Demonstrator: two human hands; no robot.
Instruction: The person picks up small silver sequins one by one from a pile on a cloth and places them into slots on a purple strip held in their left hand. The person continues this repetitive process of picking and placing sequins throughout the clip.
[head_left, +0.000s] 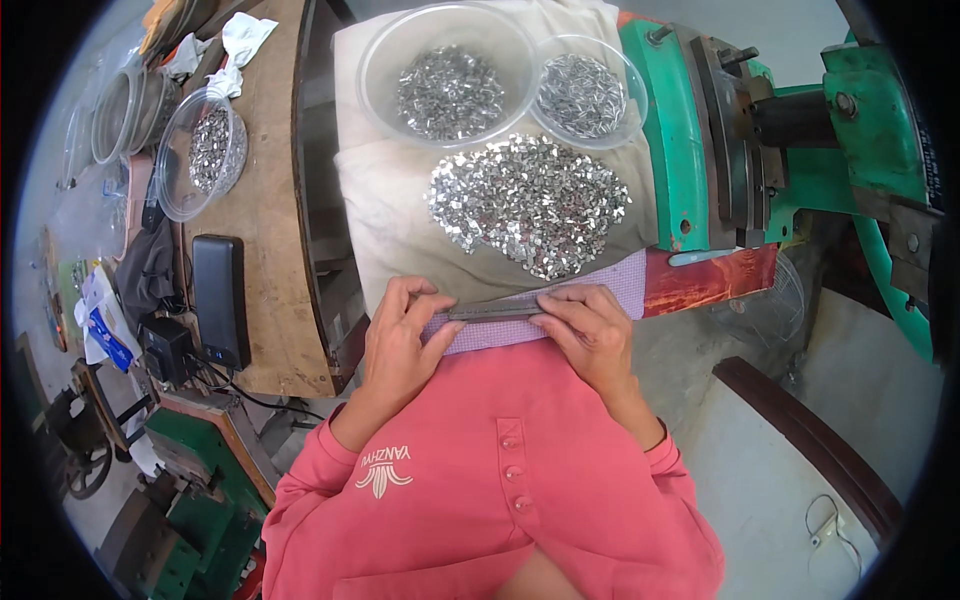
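A dark, narrow grooved bar (pixel 492 311) lies level between my hands, close to my body. My left hand (pixel 405 330) pinches its left end between thumb and fingers. At the right end, my right hand (pixel 585 328) grips it the same way. Just beyond the bar a heap of small shiny metal pieces (pixel 535 200) spreads over a cloth (pixel 385 215). Behind the heap stand a large clear round tub (pixel 372 75) and a smaller clear tub (pixel 638 95), both holding small metal parts. Whether pieces sit in the bar's groove is too small to tell.
A green machine (pixel 665 150) stands right of the cloth. On the wooden table (pixel 275 200) at left are a clear tub of metal pieces (pixel 210 150), a black rectangular box (pixel 218 300) and a black adapter (pixel 165 350) with cords. Another green machine (pixel 190 470) is at lower left.
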